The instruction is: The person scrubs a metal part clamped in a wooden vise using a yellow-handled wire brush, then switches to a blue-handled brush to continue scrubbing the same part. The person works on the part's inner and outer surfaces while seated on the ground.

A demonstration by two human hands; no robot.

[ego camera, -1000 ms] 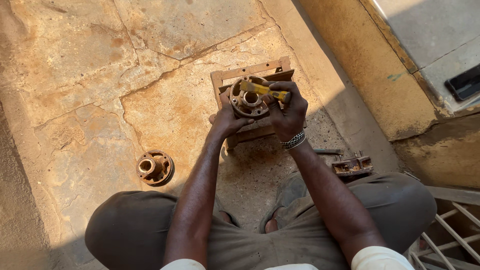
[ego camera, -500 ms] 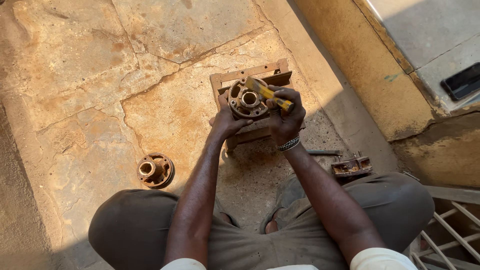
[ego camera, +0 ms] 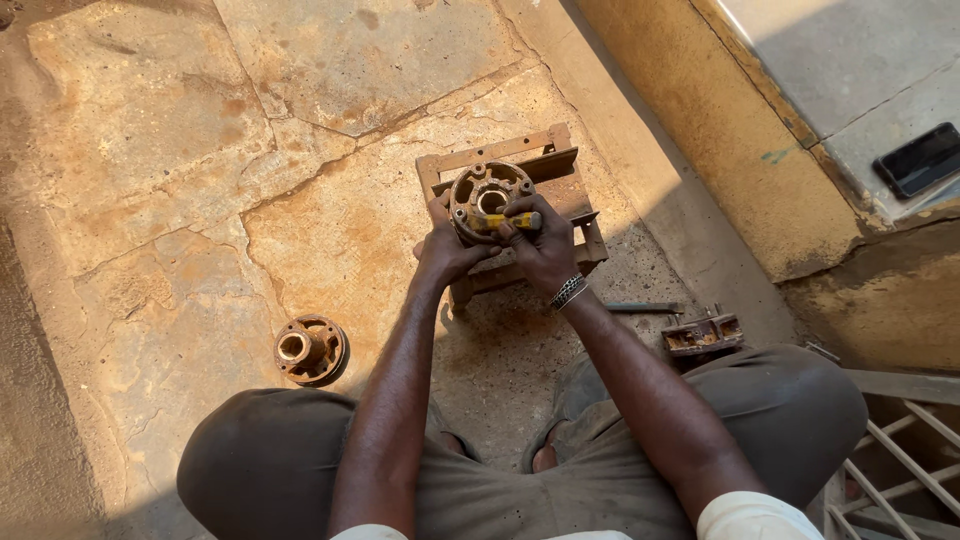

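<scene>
Head view, person seated on a cracked, rust-stained stone floor (ego camera: 180,170), knees apart, both forearms reaching forward.

Left hand (ego camera: 447,252): fingers wrapped around the lower left edge of a round, rusty metal hub with holes around its flange and a bright central bore (ego camera: 487,197). The hand grips the hub and steadies it.

Right hand (ego camera: 541,243): closed around a tool with a yellow, worn handle (ego camera: 500,221), which lies crosswise over the lower part of the hub, just below the bore. The working end of the tool is hidden by the fingers and hub; cannot tell its type. A beaded metal bracelet (ego camera: 568,291) sits on the right wrist.

Hub location: held upright-tilted in both hands, above a small rust-coloured wooden and metal frame (ego camera: 545,155) that stands on the floor. Whether the hub rests on the frame or is held just clear of it cannot be told.

Other items: a second rusty round hub with a raised centre sleeve (ego camera: 309,348) lies on the floor to the left, well apart from the hands, near the left knee. A small rusty blocky metal part (ego camera: 703,334) lies near the right knee, with a thin dark metal rod (ego camera: 640,307) just beside it. A dark flat phone (ego camera: 920,159) lies on the raised grey ledge at upper right.
</scene>
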